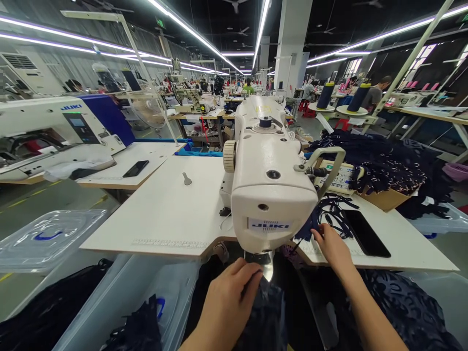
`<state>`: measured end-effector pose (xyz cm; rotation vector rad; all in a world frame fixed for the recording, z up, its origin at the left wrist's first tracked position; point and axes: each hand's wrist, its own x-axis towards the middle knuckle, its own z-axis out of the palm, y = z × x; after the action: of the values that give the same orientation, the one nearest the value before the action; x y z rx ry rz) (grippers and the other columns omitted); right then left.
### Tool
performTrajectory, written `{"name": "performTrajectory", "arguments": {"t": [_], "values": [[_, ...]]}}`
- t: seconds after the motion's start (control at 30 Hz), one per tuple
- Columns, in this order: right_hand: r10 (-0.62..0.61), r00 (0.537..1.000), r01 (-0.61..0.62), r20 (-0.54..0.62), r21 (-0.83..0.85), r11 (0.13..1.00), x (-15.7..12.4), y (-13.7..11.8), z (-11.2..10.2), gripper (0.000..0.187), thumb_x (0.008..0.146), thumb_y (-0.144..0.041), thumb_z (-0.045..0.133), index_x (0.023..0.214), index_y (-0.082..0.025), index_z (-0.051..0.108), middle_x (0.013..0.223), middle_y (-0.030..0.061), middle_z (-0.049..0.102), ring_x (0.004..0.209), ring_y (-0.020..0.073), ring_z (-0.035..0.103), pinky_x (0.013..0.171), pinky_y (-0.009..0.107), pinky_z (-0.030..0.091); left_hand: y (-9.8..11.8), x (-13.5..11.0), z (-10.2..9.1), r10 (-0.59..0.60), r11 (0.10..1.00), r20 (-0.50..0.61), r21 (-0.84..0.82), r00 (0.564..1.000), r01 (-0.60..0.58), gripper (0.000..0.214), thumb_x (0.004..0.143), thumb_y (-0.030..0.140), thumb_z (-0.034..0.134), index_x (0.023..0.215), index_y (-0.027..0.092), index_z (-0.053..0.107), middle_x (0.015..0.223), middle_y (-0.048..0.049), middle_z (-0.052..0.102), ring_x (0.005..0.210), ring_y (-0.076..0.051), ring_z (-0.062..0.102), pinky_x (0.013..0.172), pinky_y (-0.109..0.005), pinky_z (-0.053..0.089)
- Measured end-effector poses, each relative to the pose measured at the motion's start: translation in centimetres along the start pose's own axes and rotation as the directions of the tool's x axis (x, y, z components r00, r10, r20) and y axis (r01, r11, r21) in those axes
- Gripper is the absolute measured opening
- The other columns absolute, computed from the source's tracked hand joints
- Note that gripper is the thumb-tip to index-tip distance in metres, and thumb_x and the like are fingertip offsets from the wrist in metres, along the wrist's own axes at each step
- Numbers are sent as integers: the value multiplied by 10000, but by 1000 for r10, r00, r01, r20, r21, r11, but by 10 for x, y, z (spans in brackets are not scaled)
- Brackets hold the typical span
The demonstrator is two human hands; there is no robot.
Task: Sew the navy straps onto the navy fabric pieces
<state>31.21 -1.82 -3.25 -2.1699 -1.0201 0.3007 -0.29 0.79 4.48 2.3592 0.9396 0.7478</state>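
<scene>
The white JUKI sewing machine (274,195) stands in front of me, its head facing me. Just below that head, my left hand (232,295) has its thumb and fingers pinched together. What they hold is too hidden to name. Dark navy cloth (268,317) hangs beneath this hand. On the tabletop right of the machine, my right hand (332,246) pinches at the near edge of some thin navy straps (334,209), which lie in a loose tangle. The machine hides part of these straps.
A black phone (365,234) lies beside the straps. Navy straps with small rings heap over a cardboard box (387,197) at right. A small metal piece (186,179) rests on the white table (161,204). Clear plastic bins (175,287) flank me below. Thread cones (325,95) stand behind.
</scene>
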Motion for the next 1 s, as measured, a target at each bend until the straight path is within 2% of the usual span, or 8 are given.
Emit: {"name": "performTrajectory", "arguments": {"t": [0.17,0.3,0.43,0.53,0.6,0.7,0.83,1.0], "values": [[7,998,-4,-68,42,999,14,13,12,168,843,-318,569,721,-209,531,827,59,558,735,223,564,630,327,403,-10,4,16,278,866,-107,458,954,-201,222,990,205,436,1038,209,652,971,-63,645,900,-214,627,788,-344,519],[-14,999,25,-41,283,959,11,5,-7,315,741,-520,673,721,-226,562,718,-6,503,638,168,473,584,284,370,-10,1,22,417,837,-164,453,894,-307,239,995,147,418,1039,186,650,1001,-51,681,955,-194,630,904,-354,476],[-9,999,-23,50,602,798,-8,-20,-22,485,727,-715,576,763,-240,479,666,-41,418,530,116,356,459,231,303,-5,-4,25,400,864,-169,399,901,-309,266,1020,322,437,1036,174,657,999,-51,705,977,-189,648,926,-341,456],[-54,972,-145,229,761,633,-40,-49,-16,460,759,-664,614,750,-236,444,658,-53,357,500,92,260,391,192,209,-3,-11,29,341,892,-224,384,913,-239,217,1008,326,487,1079,224,665,1045,-9,722,1066,-168,638,972,-316,401],[-139,876,-336,462,791,512,-62,-68,-7,366,780,-531,703,864,-231,511,645,-73,333,488,77,246,384,169,214,-4,-14,31,314,914,-232,335,921,-228,176,995,298,524,1081,251,669,1050,17,731,1069,-146,644,1017,-309,362],[-234,798,-334,555,730,596,-83,-88,10,322,847,-490,667,960,-226,521,663,-81,379,458,59,326,410,182,309,-7,-15,26,290,946,-184,200,939,-253,197,1010,240,485,1093,248,663,1081,20,730,1054,-123,660,1096,-332,327],[-257,862,-121,437,670,733,-88,-93,28,294,871,-487,619,917,-224,496,690,-64,433,549,104,461,515,228,408,-13,-13,13,240,971,-92,4,966,-240,245,1022,206,416,1095,189,650,1091,-34,724,1062,-126,666,1095,-337,406],[-217,911,-56,351,627,777,-94,-92,38,228,884,-439,579,917,-232,489,729,-50,422,677,139,454,642,247,416,-19,-10,8,270,957,-99,-85,958,-279,228,1020,191,429,1141,171,621,1095,-42,717,1118,-130,641,1093,-343,425]]}}
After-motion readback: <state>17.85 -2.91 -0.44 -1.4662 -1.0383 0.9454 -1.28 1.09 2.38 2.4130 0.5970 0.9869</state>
